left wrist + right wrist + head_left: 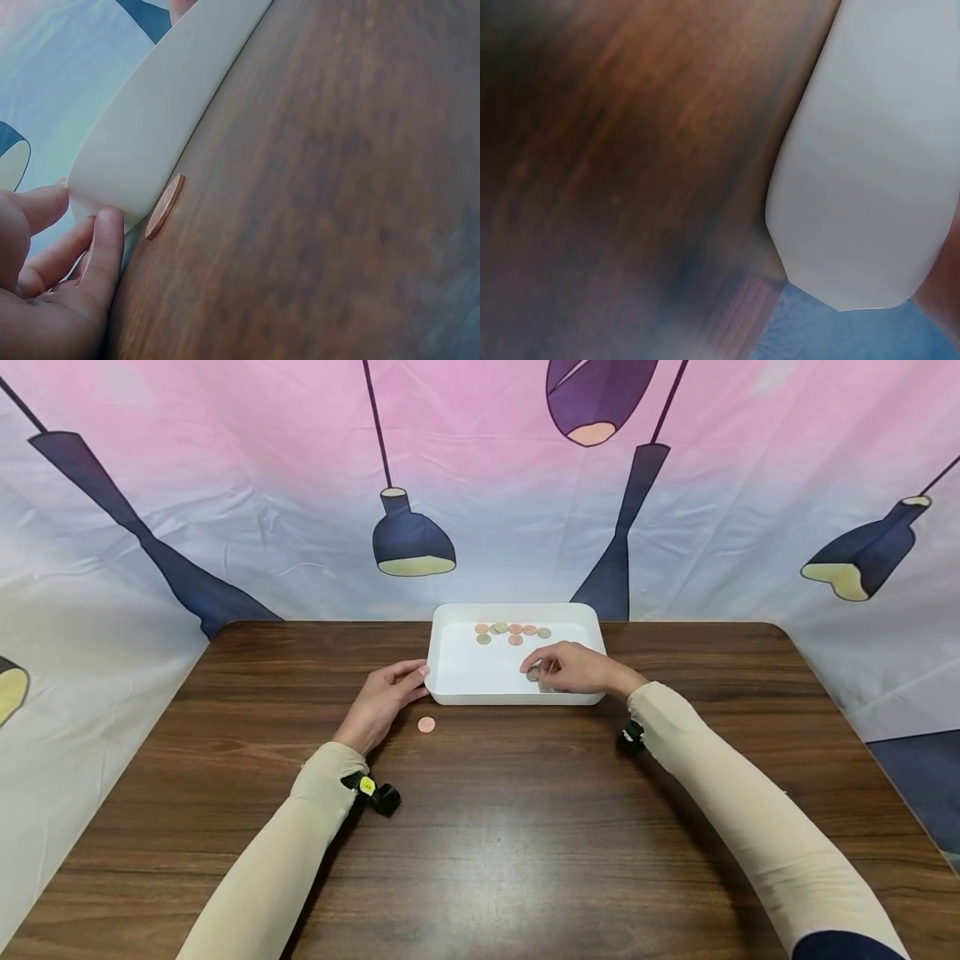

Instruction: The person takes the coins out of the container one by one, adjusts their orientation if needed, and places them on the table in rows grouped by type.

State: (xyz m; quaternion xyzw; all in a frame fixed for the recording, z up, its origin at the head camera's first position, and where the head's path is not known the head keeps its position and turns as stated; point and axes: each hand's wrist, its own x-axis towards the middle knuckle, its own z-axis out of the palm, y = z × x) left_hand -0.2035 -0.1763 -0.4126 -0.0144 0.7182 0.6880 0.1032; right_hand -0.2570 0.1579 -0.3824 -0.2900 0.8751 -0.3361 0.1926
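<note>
A shallow white tray (480, 681) lies at the far side of the table. My left hand (384, 700) holds its left edge, thumb at the rim and fingers against the lower side wall (131, 142). Over the tray's front right part, my right hand (576, 668) pinches a silvery coin (533, 674) between thumb and fingers, the coin tilted up on edge. Several copper and dull yellowish coins, among them a copper one (515, 641), lie in rows toward the back of the tray. Outside it, a single copper coin (426, 724) rests flat near the left hand.
The dark wood-grain table (487, 827) extends toward me in front of the tray. Behind its far edge hangs a pink and blue cloth (495, 527) printed with lamps. In the right wrist view, the tray's outer wall (862, 165) hides the right hand's fingers.
</note>
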